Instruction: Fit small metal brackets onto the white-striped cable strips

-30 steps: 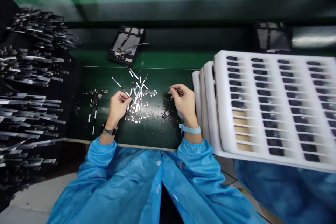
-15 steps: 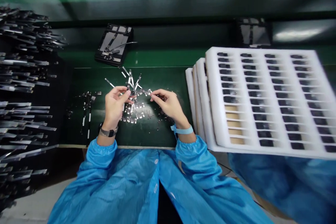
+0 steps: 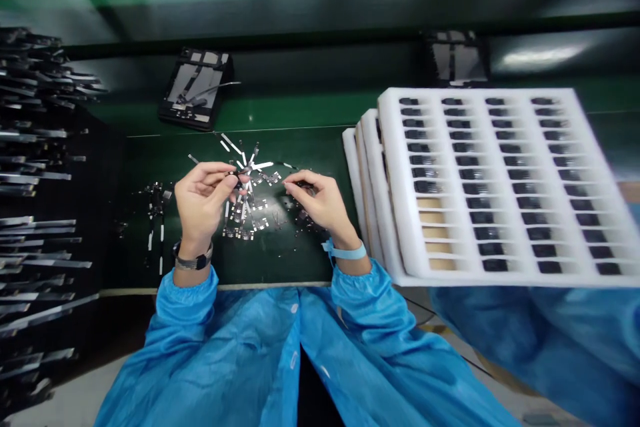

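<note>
Fine fingertip handling seems in hand, the left hand (image 3: 200, 203) pinching a small dark part (image 3: 235, 178) above silver-and-black flat strips (image 3: 245, 217) well in from the dark-green surface's near edge (image 3: 280, 285), the right hand's (image 3: 323, 203) hold unclear, and the next move calls for a light, steady touch.

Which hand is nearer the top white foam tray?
Right. The right hand is a little left of the foam tray; the left hand is farther left, beyond the right one.
</note>
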Demonstrator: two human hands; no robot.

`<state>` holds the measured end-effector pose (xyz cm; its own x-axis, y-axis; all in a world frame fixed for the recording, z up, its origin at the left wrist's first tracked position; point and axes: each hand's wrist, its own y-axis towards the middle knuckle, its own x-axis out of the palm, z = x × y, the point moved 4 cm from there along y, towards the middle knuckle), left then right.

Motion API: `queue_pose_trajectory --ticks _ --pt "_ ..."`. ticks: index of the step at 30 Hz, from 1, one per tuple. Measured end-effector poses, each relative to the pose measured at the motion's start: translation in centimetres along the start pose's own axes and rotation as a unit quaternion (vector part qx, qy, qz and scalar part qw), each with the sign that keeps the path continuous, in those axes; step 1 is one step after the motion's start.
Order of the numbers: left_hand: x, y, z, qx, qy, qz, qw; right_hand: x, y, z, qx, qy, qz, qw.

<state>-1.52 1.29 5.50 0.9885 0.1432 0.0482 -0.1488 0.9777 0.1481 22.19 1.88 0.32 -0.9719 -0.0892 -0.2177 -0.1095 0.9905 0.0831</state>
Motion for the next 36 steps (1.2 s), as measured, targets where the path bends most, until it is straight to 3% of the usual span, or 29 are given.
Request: queue_pose_trajectory --ticks 6,12,15,17,20,23,27,36 --pt "-1.1 0.7 0.4 0.006 -0.02 -0.017 1.0 -0.9 -0.4 -1.0 -0.017 -0.003 0.032 0.999" --pt "-2.8 0.5 2.8 0.016 -0.054 -0.035 0.998 -1.0 -0.9 -0.9 -0.021 0.027 0.037 0.999" --pt "-3.0 -0.2 4.2 0.017 -0.055 -0.095 0.994 -0.7 -1.0 -0.9 -0.004 0.055 0.018 0.998" --pt "-2.6 -0.6 4.4 -0.016 -0.036 -0.144 0.989 -0.4 -1.0 -1.0 0.009 0.084 -0.007 0.996" --pt "-1.4 -0.9 3.0 -0.081 -0.003 -0.192 0.978 0.3 -1.0 -1.2 0.026 0.124 -0.054 0.991" --pt "0.1 -0.8 0.1 -0.134 0.023 -0.232 0.963 1.1 -1.1 -1.3 0.038 0.147 -0.109 0.982" --pt "1.7 -0.7 -3.1 -0.156 0.039 -0.262 0.952 2.2 -1.2 -1.2 0.05 0.148 -0.179 0.971" --pt "2.4 -0.8 -4.4 -0.153 -0.009 -0.284 0.947 3.5 -1.1 -0.5 0.098 0.18 -0.209 0.956"
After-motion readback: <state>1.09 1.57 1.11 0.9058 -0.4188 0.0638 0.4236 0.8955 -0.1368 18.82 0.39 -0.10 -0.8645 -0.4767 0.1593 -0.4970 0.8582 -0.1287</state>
